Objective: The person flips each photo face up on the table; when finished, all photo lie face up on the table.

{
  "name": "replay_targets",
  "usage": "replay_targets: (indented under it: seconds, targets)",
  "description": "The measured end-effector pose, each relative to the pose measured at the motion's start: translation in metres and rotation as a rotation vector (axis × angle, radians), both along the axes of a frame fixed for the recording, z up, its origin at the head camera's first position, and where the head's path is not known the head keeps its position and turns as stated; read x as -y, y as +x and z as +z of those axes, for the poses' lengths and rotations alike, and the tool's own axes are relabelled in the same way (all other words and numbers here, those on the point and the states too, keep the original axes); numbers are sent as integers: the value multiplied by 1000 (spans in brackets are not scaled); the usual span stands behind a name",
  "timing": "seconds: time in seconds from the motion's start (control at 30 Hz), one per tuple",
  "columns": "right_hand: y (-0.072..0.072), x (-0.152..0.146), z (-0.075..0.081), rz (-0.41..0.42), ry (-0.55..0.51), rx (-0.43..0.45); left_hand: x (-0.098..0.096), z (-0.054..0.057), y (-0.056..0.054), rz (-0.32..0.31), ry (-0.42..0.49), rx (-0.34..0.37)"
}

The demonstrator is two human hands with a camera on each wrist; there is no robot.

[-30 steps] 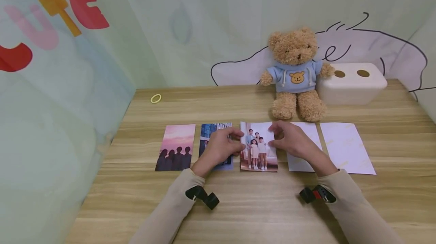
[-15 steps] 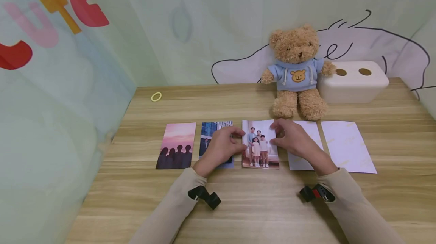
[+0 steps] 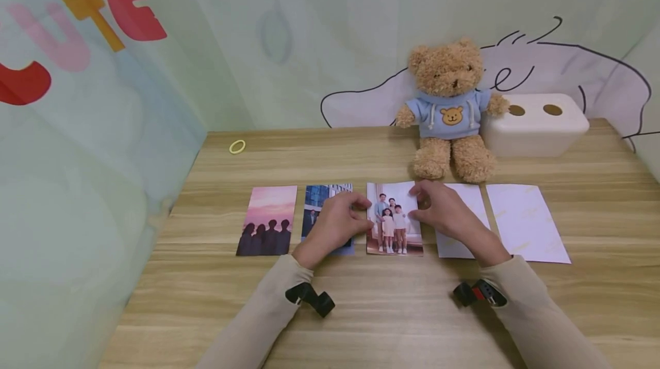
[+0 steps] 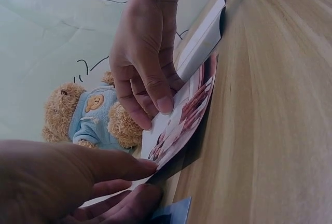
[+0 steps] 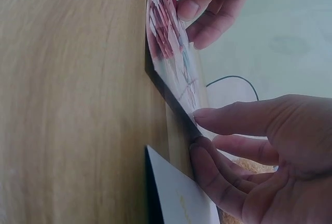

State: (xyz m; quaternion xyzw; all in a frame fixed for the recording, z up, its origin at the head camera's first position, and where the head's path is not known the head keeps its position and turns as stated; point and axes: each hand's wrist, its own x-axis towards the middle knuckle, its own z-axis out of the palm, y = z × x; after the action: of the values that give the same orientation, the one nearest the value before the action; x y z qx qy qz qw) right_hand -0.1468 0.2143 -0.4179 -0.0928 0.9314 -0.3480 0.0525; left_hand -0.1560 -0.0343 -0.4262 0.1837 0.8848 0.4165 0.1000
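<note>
While the left grip (image 3: 336,221) and right grip (image 3: 442,208) pinch the family photo (image 3: 394,226) by opposite side edges, its near edge bows off the tabletop (image 3: 392,311), shadow beneath. Likeliest trouble: too much inward squeeze, which would buckle or crease it; uneven release could leave it crooked. Left grip overhangs the blue photo (image 3: 315,200), just left; a low palm might drag that out of line. Right grip overhangs a white card (image 3: 454,249), just right, whose lifted edge could snag fingers. Further out: pink photo (image 3: 266,220) left of left grip; second white card (image 3: 526,223) right of right grip. Past right grip, bear (image 3: 448,114), upright, would block a longer forward reach; box (image 3: 536,131) beside it, farther right. Ring (image 3: 237,141) well beyond left grip, not in the way.
</note>
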Motion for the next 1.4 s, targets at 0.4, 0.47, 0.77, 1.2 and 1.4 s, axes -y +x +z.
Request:
replay_targets:
  seconds: [0.4,0.47,0.77,1.2,1.4]
  targets:
    - [-1,3,1,2,0,-33,0,1,0,20,-16,-43]
    - [-3,3,3,9,10,-20,0,2,0,25,-14,-51]
    - [-5,1,8,31,16,-14,-1,4,1,45,0,-50]
    - [3,-18,22,2,-62,-34,-12,4,12,-30,138,-24]
    - [7,-37,26,-11,-81,-45,-31,7,19,-103,185,-4]
